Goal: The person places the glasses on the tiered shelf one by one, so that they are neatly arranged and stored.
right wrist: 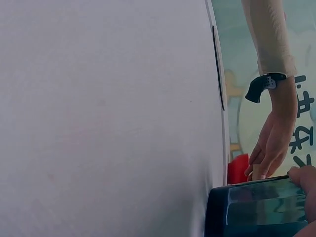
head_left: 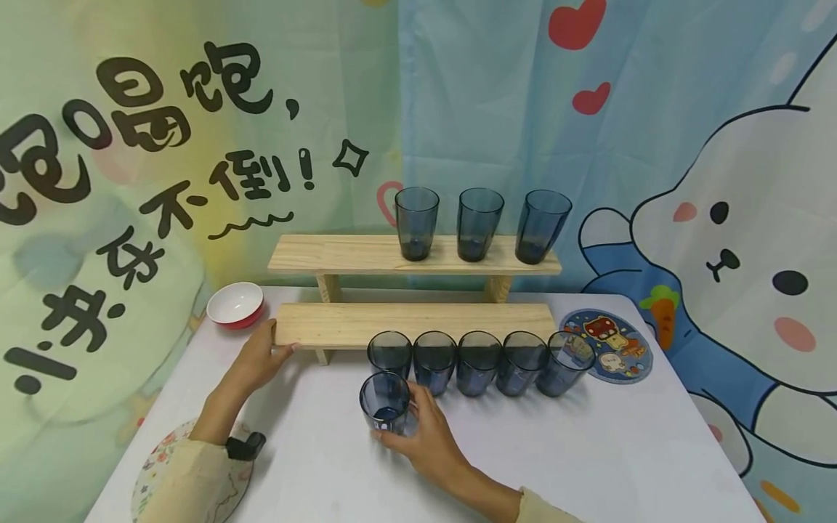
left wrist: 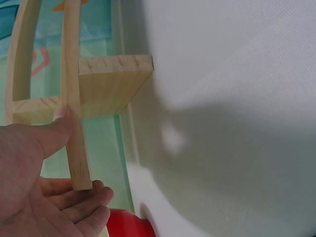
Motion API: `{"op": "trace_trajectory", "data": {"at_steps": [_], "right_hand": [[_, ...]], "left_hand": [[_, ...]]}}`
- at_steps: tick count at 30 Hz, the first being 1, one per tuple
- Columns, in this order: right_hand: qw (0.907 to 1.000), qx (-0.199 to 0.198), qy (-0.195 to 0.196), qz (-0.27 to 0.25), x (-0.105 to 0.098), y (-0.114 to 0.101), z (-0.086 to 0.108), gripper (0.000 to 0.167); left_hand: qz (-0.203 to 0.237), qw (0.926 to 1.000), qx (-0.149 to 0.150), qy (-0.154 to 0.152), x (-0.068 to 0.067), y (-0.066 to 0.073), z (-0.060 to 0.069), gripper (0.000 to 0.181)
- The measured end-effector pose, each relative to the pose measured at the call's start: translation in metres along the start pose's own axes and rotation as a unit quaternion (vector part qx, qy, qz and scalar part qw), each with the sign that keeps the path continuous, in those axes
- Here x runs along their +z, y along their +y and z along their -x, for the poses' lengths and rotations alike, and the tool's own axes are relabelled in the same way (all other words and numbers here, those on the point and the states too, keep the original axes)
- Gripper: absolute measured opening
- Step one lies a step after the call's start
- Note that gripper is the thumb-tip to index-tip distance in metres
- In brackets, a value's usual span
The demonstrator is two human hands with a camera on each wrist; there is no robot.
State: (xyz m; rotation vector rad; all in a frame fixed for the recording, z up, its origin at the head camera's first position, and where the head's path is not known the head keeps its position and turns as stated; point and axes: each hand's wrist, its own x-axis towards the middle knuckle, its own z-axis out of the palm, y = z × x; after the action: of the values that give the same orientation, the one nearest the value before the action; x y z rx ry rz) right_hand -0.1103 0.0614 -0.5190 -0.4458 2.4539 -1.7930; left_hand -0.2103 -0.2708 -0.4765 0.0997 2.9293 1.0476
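My right hand (head_left: 428, 439) grips a dark blue drinking glass (head_left: 384, 399) from its right side, in front of the lower shelf. The same glass (right wrist: 261, 210) fills the lower right corner of the right wrist view; whether its base touches the table I cannot tell. Just behind it, a row of several matching glasses (head_left: 479, 370) stands upright at the front of the lower shelf. My left hand (head_left: 258, 356) holds the left end of the lower wooden shelf (head_left: 418, 319). In the left wrist view, its thumb presses the front edge of the board (left wrist: 76, 153), with the fingers around the end.
Three more blue glasses (head_left: 480, 225) stand on the upper wooden shelf (head_left: 333, 254). A red and white bowl (head_left: 237, 305) sits left of the shelves. A round cartoon mat (head_left: 621, 349) lies at the right, a floral round mat (head_left: 238, 472) under the left forearm. A printed curtain hangs behind.
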Motion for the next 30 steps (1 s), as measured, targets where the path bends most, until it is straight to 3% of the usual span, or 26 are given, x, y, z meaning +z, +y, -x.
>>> {"op": "trace_trajectory", "data": {"at_steps": [7, 15, 30], "right_hand": [[0.9998, 0.018, 0.001, -0.011, -0.0002, -0.0010, -0.0002, 0.084], [1.0000, 0.006, -0.001, -0.004, -0.0016, -0.0006, 0.0004, 0.082], [0.9988, -0.006, -0.042, -0.026, -0.0059, -0.0070, 0.0052, 0.078]], "left_hand": [[-0.003, 1.0000, -0.005, -0.005, 0.0002, -0.0002, -0.0005, 0.073], [-0.008, 0.9999, -0.007, -0.008, -0.0011, 0.0000, -0.0008, 0.073], [-0.012, 0.9999, -0.004, -0.011, -0.0029, 0.0020, -0.0004, 0.074]]}}
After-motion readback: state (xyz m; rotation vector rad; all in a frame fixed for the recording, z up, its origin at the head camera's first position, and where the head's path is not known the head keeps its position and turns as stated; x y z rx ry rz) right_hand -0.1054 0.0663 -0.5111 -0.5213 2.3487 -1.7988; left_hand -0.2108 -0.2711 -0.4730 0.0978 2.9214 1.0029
